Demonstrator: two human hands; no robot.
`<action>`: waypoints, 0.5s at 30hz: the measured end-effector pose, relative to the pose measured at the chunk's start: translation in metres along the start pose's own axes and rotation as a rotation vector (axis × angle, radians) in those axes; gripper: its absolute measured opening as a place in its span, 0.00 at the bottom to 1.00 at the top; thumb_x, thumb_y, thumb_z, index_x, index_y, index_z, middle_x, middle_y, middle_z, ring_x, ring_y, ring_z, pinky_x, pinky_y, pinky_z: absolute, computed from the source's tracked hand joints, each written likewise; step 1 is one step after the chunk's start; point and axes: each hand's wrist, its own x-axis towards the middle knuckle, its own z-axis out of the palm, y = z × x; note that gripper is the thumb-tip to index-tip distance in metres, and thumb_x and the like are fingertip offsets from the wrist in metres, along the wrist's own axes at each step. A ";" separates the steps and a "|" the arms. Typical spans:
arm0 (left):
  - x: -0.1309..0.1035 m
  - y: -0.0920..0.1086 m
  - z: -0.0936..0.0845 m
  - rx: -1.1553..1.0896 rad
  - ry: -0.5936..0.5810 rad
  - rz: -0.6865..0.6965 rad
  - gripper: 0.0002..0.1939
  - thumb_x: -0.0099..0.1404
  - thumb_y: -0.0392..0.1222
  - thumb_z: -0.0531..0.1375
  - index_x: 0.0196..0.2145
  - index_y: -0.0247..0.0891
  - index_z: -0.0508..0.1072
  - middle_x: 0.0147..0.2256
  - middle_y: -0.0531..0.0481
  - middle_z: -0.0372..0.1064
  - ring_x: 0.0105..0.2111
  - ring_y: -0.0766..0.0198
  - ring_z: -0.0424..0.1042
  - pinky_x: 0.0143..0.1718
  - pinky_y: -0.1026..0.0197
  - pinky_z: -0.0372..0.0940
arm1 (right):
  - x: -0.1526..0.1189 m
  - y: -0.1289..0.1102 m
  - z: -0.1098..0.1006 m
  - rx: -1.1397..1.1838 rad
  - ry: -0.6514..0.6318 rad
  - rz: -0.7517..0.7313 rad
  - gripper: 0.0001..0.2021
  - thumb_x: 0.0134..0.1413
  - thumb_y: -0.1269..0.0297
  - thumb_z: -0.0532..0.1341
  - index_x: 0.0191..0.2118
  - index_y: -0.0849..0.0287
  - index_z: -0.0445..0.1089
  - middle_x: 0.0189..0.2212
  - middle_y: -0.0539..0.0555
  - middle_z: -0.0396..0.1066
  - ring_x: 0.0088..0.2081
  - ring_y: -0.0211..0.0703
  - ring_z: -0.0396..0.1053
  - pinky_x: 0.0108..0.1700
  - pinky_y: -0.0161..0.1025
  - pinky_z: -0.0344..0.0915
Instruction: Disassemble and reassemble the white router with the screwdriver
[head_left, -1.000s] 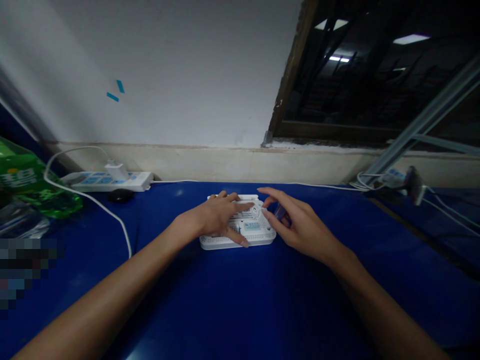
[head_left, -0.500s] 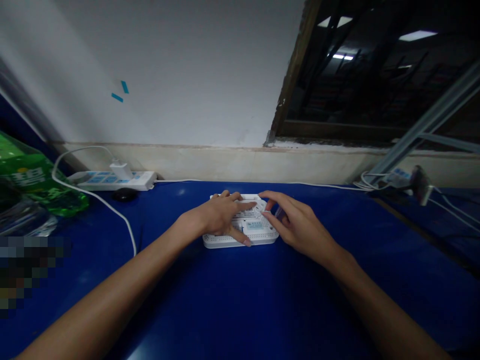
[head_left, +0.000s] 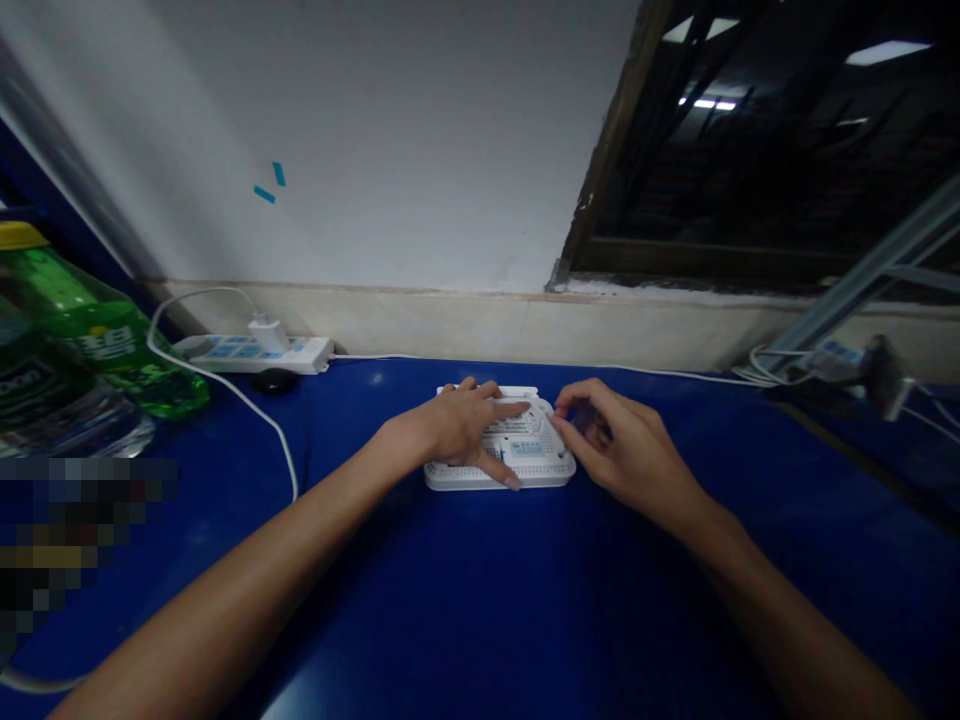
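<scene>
A white plastic router-like device with rows of vent holes and a pale blue label lies flat on the blue table. My left hand is spread across its left part, the index finger pointing over the top face and the thumb down at the front edge. At the device's right edge, my right hand has thumb and index fingertips brought together in a pinch. Whatever may be between those fingertips is too small to make out. Part of the device is hidden under my left hand.
Behind on the left are a power strip with a white charger, a black mouse-like object and a white cable. Green bottles stand at far left. A phone-like object on a stand is at right.
My right thumb and index finger have closed together and moved slightly outward along the device's right edge. My left hand stays spread on the device. The whole view has shifted a little.
</scene>
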 end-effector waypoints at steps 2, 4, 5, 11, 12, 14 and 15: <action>0.000 0.000 0.000 -0.004 0.002 0.000 0.50 0.55 0.73 0.61 0.69 0.54 0.51 0.61 0.42 0.58 0.56 0.38 0.59 0.56 0.40 0.57 | 0.000 0.000 -0.001 0.000 -0.010 0.012 0.11 0.60 0.70 0.58 0.48 0.55 0.62 0.35 0.51 0.70 0.25 0.35 0.65 0.29 0.34 0.62; 0.001 0.000 0.000 -0.001 -0.008 -0.006 0.51 0.55 0.74 0.61 0.69 0.53 0.51 0.62 0.42 0.57 0.56 0.37 0.59 0.56 0.40 0.57 | -0.001 -0.001 -0.002 -0.014 -0.022 0.019 0.17 0.57 0.73 0.59 0.51 0.55 0.61 0.37 0.52 0.70 0.27 0.36 0.66 0.31 0.35 0.63; 0.001 0.000 -0.001 0.001 -0.012 -0.008 0.51 0.55 0.74 0.61 0.69 0.52 0.51 0.62 0.41 0.57 0.57 0.37 0.58 0.56 0.39 0.56 | -0.001 -0.002 -0.001 -0.026 -0.024 0.018 0.17 0.56 0.73 0.59 0.51 0.55 0.61 0.38 0.52 0.70 0.28 0.37 0.66 0.31 0.35 0.64; 0.001 0.000 0.000 0.004 -0.007 -0.010 0.51 0.55 0.73 0.62 0.69 0.52 0.51 0.62 0.40 0.57 0.57 0.36 0.58 0.56 0.38 0.56 | 0.000 -0.001 0.003 -0.060 0.012 -0.042 0.10 0.62 0.66 0.59 0.48 0.54 0.63 0.40 0.52 0.71 0.28 0.36 0.67 0.34 0.37 0.65; 0.001 0.000 -0.001 0.006 -0.011 -0.013 0.51 0.55 0.72 0.62 0.69 0.52 0.51 0.62 0.40 0.57 0.58 0.35 0.58 0.57 0.38 0.56 | -0.001 -0.002 0.003 -0.053 0.011 -0.044 0.11 0.62 0.68 0.59 0.49 0.54 0.63 0.40 0.52 0.71 0.28 0.36 0.67 0.34 0.37 0.65; 0.002 0.001 -0.001 0.009 -0.022 -0.019 0.51 0.55 0.72 0.62 0.69 0.52 0.51 0.62 0.40 0.57 0.58 0.35 0.58 0.57 0.38 0.56 | -0.001 -0.004 0.003 -0.045 -0.003 -0.035 0.17 0.58 0.72 0.59 0.52 0.54 0.61 0.41 0.52 0.70 0.29 0.36 0.67 0.34 0.36 0.65; 0.002 0.001 -0.002 0.011 -0.026 -0.021 0.51 0.55 0.72 0.62 0.69 0.52 0.51 0.62 0.40 0.57 0.58 0.35 0.58 0.56 0.37 0.56 | -0.001 -0.004 0.002 -0.046 -0.011 -0.028 0.19 0.56 0.73 0.59 0.53 0.54 0.61 0.42 0.53 0.70 0.28 0.36 0.67 0.33 0.36 0.65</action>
